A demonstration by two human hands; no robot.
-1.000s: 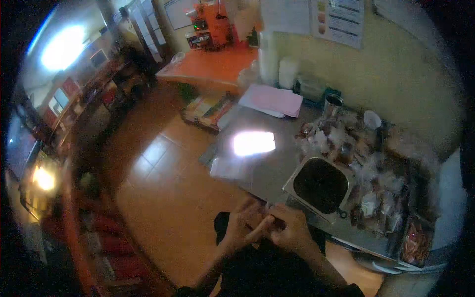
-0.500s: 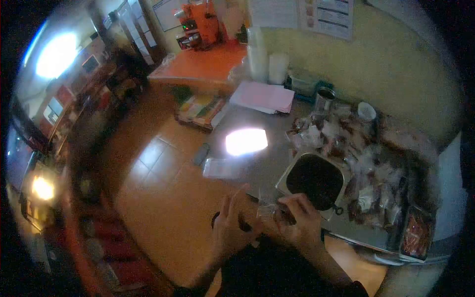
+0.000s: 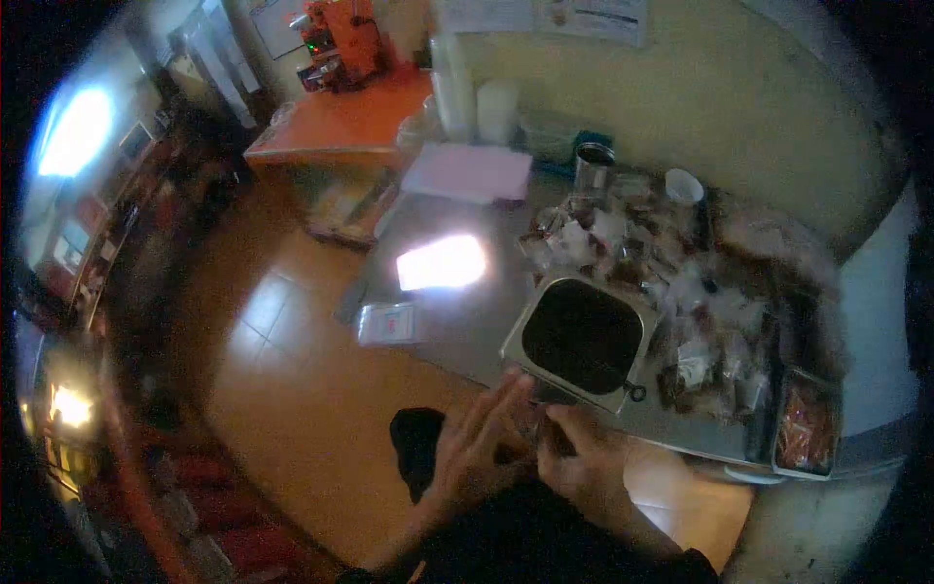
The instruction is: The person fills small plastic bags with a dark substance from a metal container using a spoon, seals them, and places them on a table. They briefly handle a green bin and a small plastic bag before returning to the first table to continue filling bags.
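My left hand [image 3: 482, 443] and my right hand [image 3: 581, 453] are close together at the table's near edge, just below a square metal-rimmed container [image 3: 584, 337] with a dark inside. A small clear plastic piece shows dimly between them, with the fingers of my right hand curled and pressed on it. The fingers of my left hand are stretched out beside it; their tips reach toward the container's near rim. Right of the container lies a heap of small clear packets [image 3: 696, 360] with dark contents.
A metal can [image 3: 592, 172] and a white cup [image 3: 684, 187] stand behind the packets. At right is a tray of reddish packets [image 3: 808, 425]. Pink sheets [image 3: 467, 173] and a flat clear packet [image 3: 387, 323] lie on the grey table [image 3: 457, 326]. An orange counter [image 3: 350, 125] stands behind.
The view has shifted, so the table items appear farther left. My hands have come closer together, and the clear plastic between them is less visible. A dark shoe now shows beside my left hand.
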